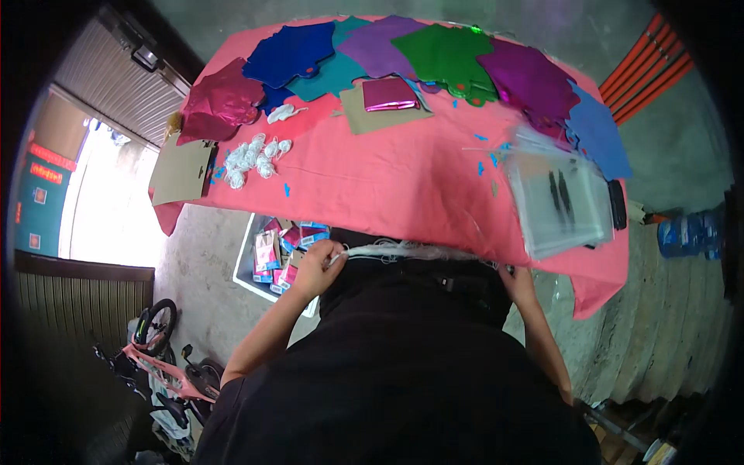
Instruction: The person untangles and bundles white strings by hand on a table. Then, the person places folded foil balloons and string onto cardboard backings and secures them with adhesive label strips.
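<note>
- At the far left of the bench (353, 186), some flat brown card (178, 174) lies near little white bundles (246, 159) that look like string
- Below the bench's front edge, a white tub (239, 262) on the floor holds small pink and blue packs (266, 249)
- Next comes the left hand (318, 270), with its fingers clamped on one end of a bunch of white string (403, 252)
- The string runs across in front of the person's tummy, just by the bench edge, with some loose loops hanging in the middle
- To keep it neat, I think it helps to pull gently, hold both ends level and smooth those loops so they do not knot
- The right hand (518, 283) is near the other end, but its fingers are partly hidden, so I cannot tell if they grip
- Farther right, clear bags (535, 213) lie on the bench, and it seems wise to keep the string away from them
</note>
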The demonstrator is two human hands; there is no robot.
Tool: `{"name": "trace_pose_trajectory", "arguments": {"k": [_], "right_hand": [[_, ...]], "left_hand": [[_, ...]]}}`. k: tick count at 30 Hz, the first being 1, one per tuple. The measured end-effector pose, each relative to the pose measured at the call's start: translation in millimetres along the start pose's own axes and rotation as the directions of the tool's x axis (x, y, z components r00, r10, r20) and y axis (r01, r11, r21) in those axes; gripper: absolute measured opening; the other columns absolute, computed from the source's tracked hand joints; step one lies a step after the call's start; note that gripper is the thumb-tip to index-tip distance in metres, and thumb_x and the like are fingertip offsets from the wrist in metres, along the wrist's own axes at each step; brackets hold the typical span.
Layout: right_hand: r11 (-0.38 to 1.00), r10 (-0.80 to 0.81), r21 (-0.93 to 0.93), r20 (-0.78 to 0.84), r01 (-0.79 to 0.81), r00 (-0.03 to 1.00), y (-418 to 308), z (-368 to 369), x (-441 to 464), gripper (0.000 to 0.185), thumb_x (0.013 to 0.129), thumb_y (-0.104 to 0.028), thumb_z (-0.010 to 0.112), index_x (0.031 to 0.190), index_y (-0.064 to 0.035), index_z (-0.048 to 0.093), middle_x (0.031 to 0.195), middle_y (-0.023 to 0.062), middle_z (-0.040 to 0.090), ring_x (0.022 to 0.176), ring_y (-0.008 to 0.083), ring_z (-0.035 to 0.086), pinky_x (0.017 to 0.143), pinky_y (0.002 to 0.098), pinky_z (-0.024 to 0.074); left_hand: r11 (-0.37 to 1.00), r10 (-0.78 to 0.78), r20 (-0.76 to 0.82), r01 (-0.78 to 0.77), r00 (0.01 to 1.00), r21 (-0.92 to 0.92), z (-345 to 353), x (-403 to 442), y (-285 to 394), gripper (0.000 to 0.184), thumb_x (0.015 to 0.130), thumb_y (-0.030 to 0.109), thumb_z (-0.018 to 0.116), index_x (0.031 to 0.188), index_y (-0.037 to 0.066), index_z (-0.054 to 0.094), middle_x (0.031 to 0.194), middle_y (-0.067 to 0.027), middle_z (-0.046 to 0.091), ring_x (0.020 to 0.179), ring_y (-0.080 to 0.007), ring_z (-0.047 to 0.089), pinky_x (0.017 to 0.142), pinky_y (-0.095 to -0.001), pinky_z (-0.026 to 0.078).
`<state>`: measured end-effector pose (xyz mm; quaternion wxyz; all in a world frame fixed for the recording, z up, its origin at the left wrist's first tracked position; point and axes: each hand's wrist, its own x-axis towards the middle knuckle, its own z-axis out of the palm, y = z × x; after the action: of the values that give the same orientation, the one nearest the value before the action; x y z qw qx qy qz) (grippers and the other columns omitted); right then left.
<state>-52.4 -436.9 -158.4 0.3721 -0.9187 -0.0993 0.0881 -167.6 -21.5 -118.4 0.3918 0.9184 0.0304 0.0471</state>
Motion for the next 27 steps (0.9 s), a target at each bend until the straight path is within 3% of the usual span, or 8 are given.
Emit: {"name": "trace_pose_trajectory", "arguments": {"k": [2,5,10,14,16,21,26,27], "right_hand": [[0.997,0.032,-0.074,0.027,-0.03,0.999,-9.2,-15.6,-2.0,0.031,0.081,-0.016,0.059,0.108,-0.0008,0.056,0.092,0.0228,0.06,0.084,0.0314,0.061,0.074,0.0389,0.0468],[0.964,-0.011,-0.258,0.199,0.063,0.98,-20.6,-39.4,-4.8,0.036,0.082,-0.01,0.054,0.117,-0.0016,0.051,0.106,0.0237,0.058,0.104,0.0383,0.054,0.087,0.0411,0.0427],[0.925,0.058,-0.372,0.346,0.08,0.936,-51.6,-72.7,-17.9,0.033,0.082,-0.006,0.049,0.115,-0.0013,0.052,0.104,0.0244,0.059,0.102,0.0389,0.055,0.085,0.0427,0.0434],[0.945,-0.145,-0.237,0.318,0.227,0.937,-84.4,-94.9,-31.6,0.031,0.083,-0.001,0.045,0.113,-0.0004,0.052,0.1,0.0242,0.06,0.094,0.0373,0.059,0.081,0.0407,0.0458],[0.969,-0.011,-0.218,0.426,0.114,0.905,-96.5,-111.6,-34.2,0.028,0.084,0.0,0.043,0.11,0.0006,0.052,0.094,0.021,0.062,0.087,0.0323,0.062,0.076,0.0373,0.0476],[0.988,0.136,-0.009,0.501,-0.152,0.855,-144.2,-151.1,-34.1,0.022,0.087,0.0,0.044,0.106,0.0021,0.055,0.083,0.0127,0.065,0.077,0.0203,0.065,0.068,0.0297,0.0489],[0.978,-0.142,0.2,0.39,0.066,0.91,-173.7,-149.5,-14.4,0.02,0.087,-0.003,0.047,0.104,0.0022,0.056,0.081,0.009,0.064,0.077,0.0158,0.064,0.067,0.0269,0.0484],[0.975,-0.175,0.192,0.358,0.111,0.917,-181.3,-145.3,-11.1,0.02,0.087,-0.003,0.048,0.104,0.0018,0.056,0.08,0.0099,0.063,0.075,0.0176,0.064,0.067,0.0277,0.0482]], "left_hand": [[0.999,-0.044,0.033,0.044,0.998,-0.001,-9.8,2.4,10.4,0.013,0.081,0.011,0.061,0.084,-0.001,0.055,0.078,-0.0114,0.053,0.073,-0.0256,0.054,0.066,-0.0338,0.042],[0.978,0.196,-0.024,-0.193,0.98,0.079,-27.0,7.3,28.2,0.01,0.081,0.008,0.06,0.083,0.0,0.057,0.077,-0.0104,0.054,0.074,-0.0237,0.054,0.065,-0.0317,0.042],[0.988,0.121,-0.003,-0.121,0.993,-0.098,-54.6,28.6,72.5,0.007,0.08,0.006,0.06,0.084,0.0,0.058,0.081,-0.0115,0.056,0.077,-0.0251,0.056,0.067,-0.0314,0.044],[0.991,0.079,-0.037,-0.083,0.996,-0.102,-64.7,69.1,92.5,0.009,0.08,0.004,0.06,0.087,0.0,0.058,0.084,-0.013,0.057,0.08,-0.0279,0.057,0.07,-0.0325,0.045],[0.929,0.369,-0.22,-0.349,0.903,0.123,-62.1,104.1,92.8,0.016,0.079,0.006,0.061,0.094,0.0,0.058,0.089,-0.0148,0.057,0.084,-0.0298,0.057,0.073,-0.0345,0.046],[0.809,0.558,-0.25,-0.451,0.791,0.376,-49.7,195.2,87.8,0.03,0.075,0.011,0.063,0.103,0.002,0.056,0.102,-0.0142,0.056,0.093,-0.0319,0.056,0.079,-0.0382,0.047],[0.682,0.654,-0.183,-0.469,0.734,0.561,-29.4,258.6,79.2,0.041,0.073,0.017,0.064,0.11,0.004,0.053,0.104,-0.0139,0.057,0.096,-0.0314,0.056,0.079,-0.0386,0.047],[0.682,0.605,-0.115,-0.439,0.788,0.585,-26.4,264.5,78.0,0.041,0.073,0.019,0.064,0.11,0.004,0.053,0.103,-0.0138,0.058,0.095,-0.0312,0.057,0.078,-0.0393,0.047]]}}
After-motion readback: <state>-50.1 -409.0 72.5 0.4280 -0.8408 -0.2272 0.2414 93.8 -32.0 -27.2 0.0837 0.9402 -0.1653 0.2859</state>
